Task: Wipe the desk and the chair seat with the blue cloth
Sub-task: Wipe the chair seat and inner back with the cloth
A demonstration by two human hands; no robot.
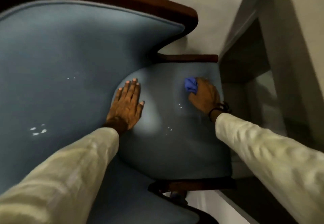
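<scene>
The chair seat is a grey-blue padded cushion with a few small white specks on it. My left hand lies flat on the seat's left side, fingers spread and holding nothing. Near the seat's far right edge, my right hand presses a bunched blue cloth onto the fabric; the cloth sticks out past my fingers on the left. The right hand is blurred. The desk is the pale structure at the right, with a dark opening under it.
The chair's tall blue backrest fills the left, edged by a dark wooden frame. Wooden armrests flank the seat at top and bottom. A pale wall stands behind the chair. Both sleeves are cream.
</scene>
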